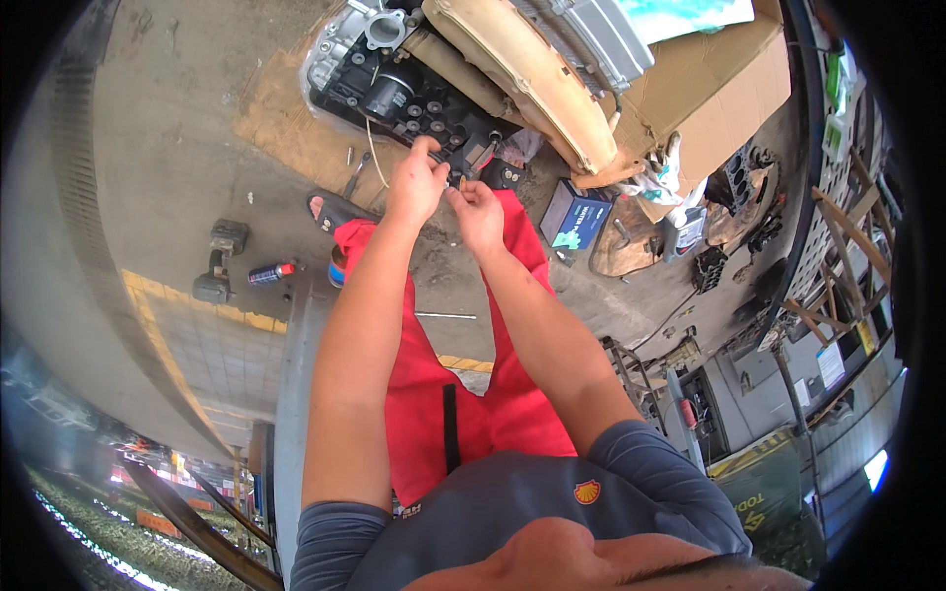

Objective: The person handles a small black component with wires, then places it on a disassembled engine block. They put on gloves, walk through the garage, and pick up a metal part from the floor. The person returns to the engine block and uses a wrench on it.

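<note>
Close together at the near edge of a dark engine (429, 110), both my hands are raised over the gap between my knees. My left hand (418, 184) has its thumb and fingers bent in a pinch, with the index finger reaching toward the engine. Beside it my right hand (478, 213) is closed too, its fingertips pressed around a tiny yellowish piece. What either hand holds is too small to name. A black cylindrical filter (386, 94) sits on the engine, and a thin pale cord (377, 158) hangs down next to my left hand.
A long beige cover (527, 69) lies across the engine. Cardboard (724, 84) is at the right, near a blue box (581, 219), gloves (662, 177) and metal parts (709, 268). Left on the floor are a cordless power tool (219, 261), a spray can (268, 274) and a screwdriver (355, 177).
</note>
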`<control>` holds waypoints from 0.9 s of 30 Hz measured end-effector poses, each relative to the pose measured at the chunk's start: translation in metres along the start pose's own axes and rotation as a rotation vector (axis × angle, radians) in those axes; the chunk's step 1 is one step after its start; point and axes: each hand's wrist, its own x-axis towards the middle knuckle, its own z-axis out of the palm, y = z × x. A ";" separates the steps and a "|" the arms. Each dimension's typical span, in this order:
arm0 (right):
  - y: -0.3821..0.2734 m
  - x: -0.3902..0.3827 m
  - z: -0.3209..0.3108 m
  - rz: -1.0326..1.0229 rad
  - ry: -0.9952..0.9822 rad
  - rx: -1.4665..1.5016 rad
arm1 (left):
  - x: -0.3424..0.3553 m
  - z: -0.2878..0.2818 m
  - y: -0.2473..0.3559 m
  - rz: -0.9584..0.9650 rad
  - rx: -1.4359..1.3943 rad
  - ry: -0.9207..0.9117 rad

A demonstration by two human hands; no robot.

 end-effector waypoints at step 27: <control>-0.004 0.039 -0.025 0.230 -0.256 0.801 | -0.006 0.011 -0.004 -0.109 -0.133 -0.233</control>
